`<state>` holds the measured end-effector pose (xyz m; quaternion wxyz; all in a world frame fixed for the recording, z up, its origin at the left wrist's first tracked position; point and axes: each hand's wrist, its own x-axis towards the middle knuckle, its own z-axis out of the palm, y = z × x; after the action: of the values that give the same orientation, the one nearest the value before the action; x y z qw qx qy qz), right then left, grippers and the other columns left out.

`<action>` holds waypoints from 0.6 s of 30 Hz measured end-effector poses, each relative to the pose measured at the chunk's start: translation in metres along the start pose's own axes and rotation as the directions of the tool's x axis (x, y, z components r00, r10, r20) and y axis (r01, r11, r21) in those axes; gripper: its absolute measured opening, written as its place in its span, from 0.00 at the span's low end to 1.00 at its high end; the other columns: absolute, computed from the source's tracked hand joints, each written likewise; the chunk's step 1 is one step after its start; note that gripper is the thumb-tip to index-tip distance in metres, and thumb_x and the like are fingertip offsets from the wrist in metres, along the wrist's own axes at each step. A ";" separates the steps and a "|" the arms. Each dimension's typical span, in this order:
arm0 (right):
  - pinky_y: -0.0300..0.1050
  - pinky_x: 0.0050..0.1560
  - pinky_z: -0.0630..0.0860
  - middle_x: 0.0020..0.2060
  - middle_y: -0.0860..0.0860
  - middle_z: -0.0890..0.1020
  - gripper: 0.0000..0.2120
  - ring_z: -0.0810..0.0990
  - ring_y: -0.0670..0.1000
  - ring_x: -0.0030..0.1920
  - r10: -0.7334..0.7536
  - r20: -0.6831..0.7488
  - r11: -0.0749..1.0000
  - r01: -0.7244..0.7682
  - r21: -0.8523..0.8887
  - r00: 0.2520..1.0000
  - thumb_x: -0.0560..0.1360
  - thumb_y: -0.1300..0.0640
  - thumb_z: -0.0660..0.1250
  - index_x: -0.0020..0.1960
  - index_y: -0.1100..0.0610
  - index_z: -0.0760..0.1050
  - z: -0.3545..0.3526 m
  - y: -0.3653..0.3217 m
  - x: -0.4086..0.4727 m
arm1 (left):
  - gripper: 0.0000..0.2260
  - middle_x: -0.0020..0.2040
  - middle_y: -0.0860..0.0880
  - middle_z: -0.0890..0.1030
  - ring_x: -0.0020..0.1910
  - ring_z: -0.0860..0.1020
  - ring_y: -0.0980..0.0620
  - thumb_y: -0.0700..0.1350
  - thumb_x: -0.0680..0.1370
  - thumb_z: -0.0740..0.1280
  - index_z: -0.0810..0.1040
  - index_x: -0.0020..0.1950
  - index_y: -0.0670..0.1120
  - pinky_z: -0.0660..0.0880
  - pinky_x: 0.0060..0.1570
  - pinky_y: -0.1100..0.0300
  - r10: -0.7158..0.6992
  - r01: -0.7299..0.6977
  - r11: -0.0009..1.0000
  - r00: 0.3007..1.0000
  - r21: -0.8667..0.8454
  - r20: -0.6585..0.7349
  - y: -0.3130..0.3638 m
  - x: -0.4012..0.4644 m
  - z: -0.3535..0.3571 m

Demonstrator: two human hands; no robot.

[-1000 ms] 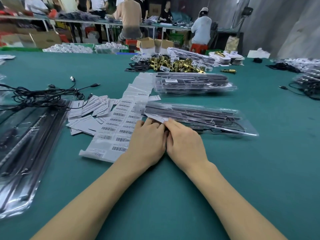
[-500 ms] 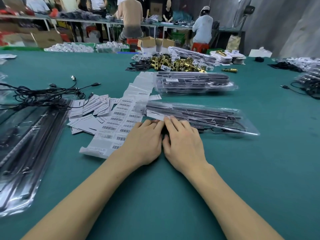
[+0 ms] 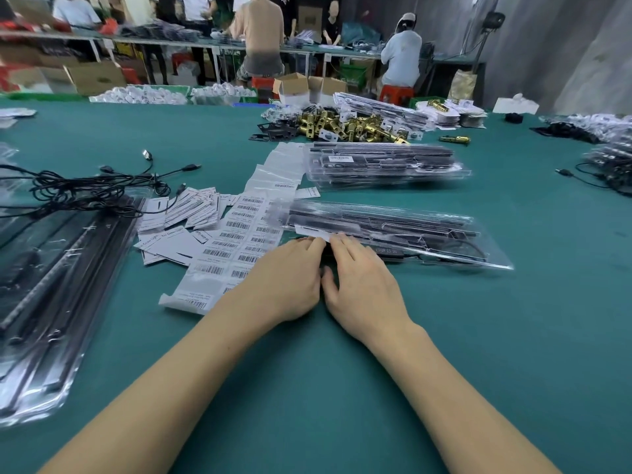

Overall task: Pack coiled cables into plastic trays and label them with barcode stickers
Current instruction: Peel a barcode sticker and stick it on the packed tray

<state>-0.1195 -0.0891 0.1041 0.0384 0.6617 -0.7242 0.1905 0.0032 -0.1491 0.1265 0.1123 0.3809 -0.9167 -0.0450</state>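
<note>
While both hands sit at the near-left end of the clear plastic tray [image 3: 393, 234], the change from a second ago is small: the fingertips have slid up from the tray's near edge onto the white barcode sticker [image 3: 313, 232], and the hands have opened up a bit.

Left hand [image 3: 285, 280]: fingers straight and held together, tips on the sticker. Right hand [image 3: 364, 285]: fingers slightly fanned, flat, tips at the sticker's right end, thumb tucked toward the left hand. Nothing pinched by either.

My read: sticker is already on the tray and is being smoothed down, so this tray is near done. Cable [image 3: 455, 249] is inside it, black, one loop showing at the near right.

Barcode label sheet [image 3: 236, 248] lies just left of the tray, partly under the left wrist. Finished tray stack [image 3: 383, 164] sits beyond it, far side.

Surface: green cloth-covered table [image 3: 342, 388]. Loose white cards [image 3: 181, 222] left of the sheet, tangled black cables [image 3: 78, 191] far left, more trays [image 3: 51, 285] at the near left edge. Brass latch parts [image 3: 342, 126] piled farther back.

Room: workshop, people [image 3: 402, 51] at a bench along the far wall, cardboard boxes [image 3: 95, 77], grey curtain on the right.
</note>
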 end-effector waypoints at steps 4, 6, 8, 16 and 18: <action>0.48 0.74 0.59 0.73 0.51 0.70 0.27 0.64 0.52 0.74 -0.038 0.028 0.996 0.040 -0.078 0.999 0.82 0.52 0.55 0.80 0.54 0.56 0.000 0.001 0.000 | 0.16 0.66 0.49 0.73 0.62 0.74 0.46 0.45 0.82 0.56 0.69 0.69 0.46 0.71 0.58 0.53 -0.007 0.007 0.999 1.000 0.033 0.003 0.002 -0.001 -0.005; 0.49 0.74 0.58 0.73 0.50 0.70 0.27 0.63 0.52 0.74 -0.037 0.044 0.991 0.043 -0.130 0.998 0.83 0.51 0.52 0.81 0.51 0.55 0.001 0.002 0.001 | 0.16 0.65 0.49 0.75 0.63 0.74 0.46 0.45 0.82 0.55 0.70 0.69 0.46 0.71 0.59 0.54 -0.002 -0.001 0.996 1.000 0.092 0.029 0.002 -0.002 -0.007; 0.51 0.75 0.57 0.74 0.50 0.68 0.27 0.62 0.52 0.75 -0.026 0.061 0.988 0.035 -0.150 0.998 0.83 0.50 0.51 0.81 0.51 0.54 0.001 0.002 0.003 | 0.17 0.66 0.48 0.75 0.63 0.74 0.46 0.44 0.81 0.55 0.68 0.70 0.45 0.70 0.62 0.53 0.014 -0.026 0.993 0.994 0.113 0.107 0.000 -0.002 -0.011; 0.53 0.73 0.59 0.78 0.48 0.64 0.28 0.64 0.53 0.75 -0.031 0.091 0.977 0.049 -0.206 0.995 0.81 0.50 0.51 0.80 0.51 0.55 -0.001 0.000 0.002 | 0.30 0.77 0.51 0.66 0.74 0.65 0.51 0.33 0.79 0.55 0.57 0.80 0.49 0.60 0.72 0.56 0.148 -0.072 0.974 0.918 -0.213 0.367 -0.028 -0.002 -0.035; 0.53 0.73 0.59 0.78 0.46 0.63 0.28 0.64 0.53 0.74 -0.032 0.108 0.974 0.055 -0.221 0.994 0.82 0.49 0.51 0.81 0.51 0.53 -0.002 0.001 0.003 | 0.30 0.79 0.51 0.62 0.76 0.62 0.52 0.36 0.80 0.54 0.52 0.82 0.48 0.58 0.74 0.57 0.140 -0.096 0.986 0.920 -0.137 0.367 -0.027 -0.002 -0.032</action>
<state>-0.1207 -0.0915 0.1065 0.0791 0.6778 -0.7274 0.0721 0.0312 -0.1664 0.1525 -0.0406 0.3022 -0.9383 -0.1633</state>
